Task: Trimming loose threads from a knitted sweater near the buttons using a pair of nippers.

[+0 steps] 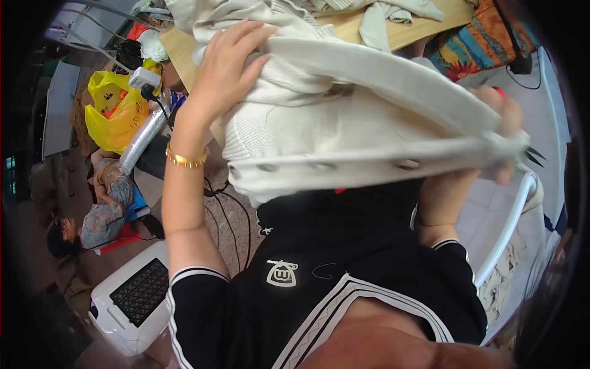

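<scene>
The person is sitting or standing over a cream cardigan, which is spreading from the middle of the view up to twelve o'clock, just above the black shirt. Taking the clock from the wearer's view, the left hand is lying palm down on the knit at eleven, its fingers and thumb resting apart; a gold bracelet is circling that wrist. The right hand is blurring at between two and three, clamping the far end of the buttonhole band. Dark blades of scissors are poking out past it toward three, touching or nearly touching the cloth; I can't tell which.

A wooden table is showing at twelve, with more cream knits lying on it. At one to two, a patterned bag is leaning near it. A yellow bag is gaping at ten, a silver roll lying just beside it. Another person is sitting at nine, well apart; at eight, a white box with a black grille is standing.
</scene>
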### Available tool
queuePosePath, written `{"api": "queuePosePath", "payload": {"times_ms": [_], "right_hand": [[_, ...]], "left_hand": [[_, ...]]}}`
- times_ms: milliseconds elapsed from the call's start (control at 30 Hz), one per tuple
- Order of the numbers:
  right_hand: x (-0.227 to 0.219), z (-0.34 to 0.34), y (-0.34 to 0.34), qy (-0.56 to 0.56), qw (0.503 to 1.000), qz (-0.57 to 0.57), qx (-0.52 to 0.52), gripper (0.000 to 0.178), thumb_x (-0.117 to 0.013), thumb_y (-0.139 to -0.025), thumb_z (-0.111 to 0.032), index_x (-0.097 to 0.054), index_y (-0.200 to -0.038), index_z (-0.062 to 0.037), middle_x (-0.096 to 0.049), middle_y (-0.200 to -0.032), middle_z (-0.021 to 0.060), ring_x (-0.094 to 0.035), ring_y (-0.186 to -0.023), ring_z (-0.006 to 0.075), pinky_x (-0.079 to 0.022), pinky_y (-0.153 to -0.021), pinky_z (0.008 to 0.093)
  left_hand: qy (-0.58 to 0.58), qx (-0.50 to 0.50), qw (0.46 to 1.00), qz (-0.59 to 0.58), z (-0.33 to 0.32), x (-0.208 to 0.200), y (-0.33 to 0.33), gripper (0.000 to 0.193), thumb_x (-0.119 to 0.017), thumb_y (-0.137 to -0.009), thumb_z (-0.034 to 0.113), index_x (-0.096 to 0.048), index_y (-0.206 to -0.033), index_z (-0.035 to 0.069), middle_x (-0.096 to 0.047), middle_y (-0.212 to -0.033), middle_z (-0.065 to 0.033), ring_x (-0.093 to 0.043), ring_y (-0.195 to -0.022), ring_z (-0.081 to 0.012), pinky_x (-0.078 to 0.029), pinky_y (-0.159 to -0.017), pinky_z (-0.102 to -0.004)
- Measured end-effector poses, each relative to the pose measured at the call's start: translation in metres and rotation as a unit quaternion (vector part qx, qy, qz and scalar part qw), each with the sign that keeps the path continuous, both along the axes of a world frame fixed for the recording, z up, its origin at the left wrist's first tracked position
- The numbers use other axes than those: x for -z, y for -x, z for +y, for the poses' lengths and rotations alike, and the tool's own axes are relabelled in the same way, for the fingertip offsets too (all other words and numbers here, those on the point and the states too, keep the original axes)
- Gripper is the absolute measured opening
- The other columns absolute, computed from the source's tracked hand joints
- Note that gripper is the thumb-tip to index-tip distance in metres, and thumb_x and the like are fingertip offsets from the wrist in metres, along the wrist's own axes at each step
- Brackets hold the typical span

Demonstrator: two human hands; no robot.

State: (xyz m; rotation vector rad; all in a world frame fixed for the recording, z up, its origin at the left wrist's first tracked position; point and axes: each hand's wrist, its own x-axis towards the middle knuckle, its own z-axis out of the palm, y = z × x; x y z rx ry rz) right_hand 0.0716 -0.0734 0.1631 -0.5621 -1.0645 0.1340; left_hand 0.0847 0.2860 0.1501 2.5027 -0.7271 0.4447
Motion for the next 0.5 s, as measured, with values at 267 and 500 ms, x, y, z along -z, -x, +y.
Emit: {"api": "queuePosePath", "payload": {"times_ms": [267,500], "right_hand": [[-0.027,-0.022,0.015,0.005,0.967,0.12,0.224,0.043,-0.077,-0.077,-0.036,-0.039,-0.08,-0.0166,-0.043,-0.081,0.0008,-0.045,-0.072,0.0161,-0.039,-0.066,0.0315],[-0.06,-0.043,0.005,0.043,0.965,0.104,0.237,0.043,-0.071,-0.081,-0.038,-0.037,-0.083,-0.0131,-0.041,-0.086,0.0058,-0.046,-0.084,0.021,-0.041,-0.077,0.037]], "left_hand": [[-0.147,-0.03,0.988,0.039,0.014,0.034,-0.035,0.029,-0.063,-0.084,0.011,-0.058,-0.113,0.008,-0.065,-0.117,-0.0119,-0.059,-0.113,-0.0335,-0.043,-0.101,-0.0434],[0.04,-0.07,0.983,0.165,0.037,0.019,-0.087,0.03,-0.058,-0.085,0.016,-0.066,-0.113,0.007,-0.072,-0.097,-0.0124,-0.068,-0.086,-0.0249,-0.052,-0.075,-0.0367]]}}
